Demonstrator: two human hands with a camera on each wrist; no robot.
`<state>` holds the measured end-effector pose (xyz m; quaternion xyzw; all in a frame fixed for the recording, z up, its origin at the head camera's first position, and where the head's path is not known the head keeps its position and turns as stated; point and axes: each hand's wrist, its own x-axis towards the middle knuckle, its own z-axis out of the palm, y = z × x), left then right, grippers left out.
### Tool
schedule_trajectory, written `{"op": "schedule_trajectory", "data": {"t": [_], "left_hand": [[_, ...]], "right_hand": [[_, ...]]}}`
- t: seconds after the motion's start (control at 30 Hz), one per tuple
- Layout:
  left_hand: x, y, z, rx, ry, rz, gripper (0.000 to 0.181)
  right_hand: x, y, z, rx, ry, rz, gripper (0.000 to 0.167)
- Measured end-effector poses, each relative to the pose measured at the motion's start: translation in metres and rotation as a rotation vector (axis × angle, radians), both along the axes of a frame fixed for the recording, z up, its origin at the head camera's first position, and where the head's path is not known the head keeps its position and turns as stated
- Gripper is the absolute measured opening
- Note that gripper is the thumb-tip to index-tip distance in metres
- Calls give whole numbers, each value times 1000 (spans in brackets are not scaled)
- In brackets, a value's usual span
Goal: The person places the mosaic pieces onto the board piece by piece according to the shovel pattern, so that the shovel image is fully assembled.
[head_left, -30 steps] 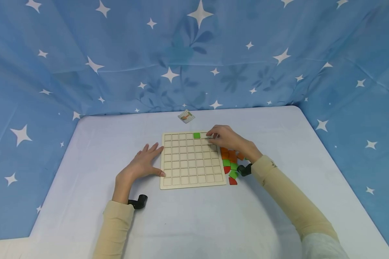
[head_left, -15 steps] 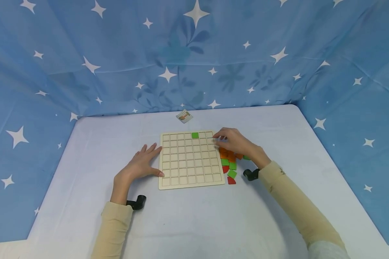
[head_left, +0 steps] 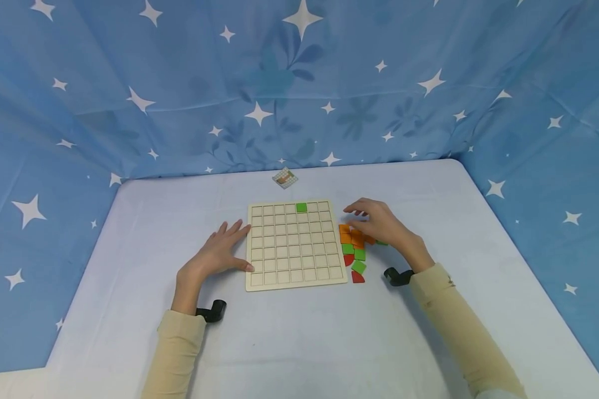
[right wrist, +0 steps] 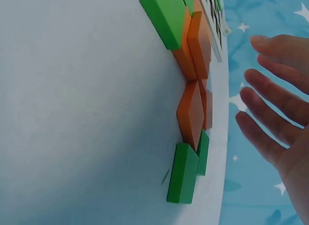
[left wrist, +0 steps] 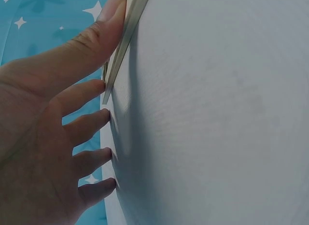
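A pale wooden grid board [head_left: 294, 249] lies flat on the table, one green square tile [head_left: 301, 207] set in its far row. My left hand [head_left: 219, 252] is spread at the board's left edge, with the thumb on the rim. In the left wrist view the left hand's [left wrist: 63, 114] other fingertips touch the white cloth. Over the far end of the loose pieces hovers my right hand [head_left: 376, 220], its fingers relaxed and holding nothing. Orange tiles [head_left: 358, 238], green tiles [head_left: 359, 267] and red rounded pieces [head_left: 358, 277] lie right of the board, partly under that hand.
A small picture card [head_left: 285, 178] showing a grid lies behind the board. White cloth covers the table [head_left: 299, 343]. A blue star-patterned curtain [head_left: 204, 83] stands at the back and sides. Each wrist wears a black camera [head_left: 398, 276].
My right hand has moved right, from over the board's far right corner to above the loose tiles. The left hand has stayed at the board's edge.
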<state>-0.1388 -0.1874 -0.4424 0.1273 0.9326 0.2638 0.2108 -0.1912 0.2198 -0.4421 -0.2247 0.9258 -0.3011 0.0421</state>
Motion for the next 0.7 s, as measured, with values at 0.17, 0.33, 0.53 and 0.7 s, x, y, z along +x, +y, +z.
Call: {"op": "schedule_trajectory", "data": {"t": [0.17, 0.33, 0.53, 0.7], "left_hand": [[-1, 1, -2, 6, -1, -6, 107], [-2, 3, -2, -1, 8, -16, 108], [-2, 2, -1, -3, 2, -10, 108], [-1, 0, 0, -5, 1, -7, 107]], "right_hand": [[7, 7, 0, 8, -8, -45, 31], [13, 16, 3, 36, -42, -89, 32], [16, 28, 1, 59, -46, -104, 31], [17, 36, -3, 70, -63, -103, 33]]}}
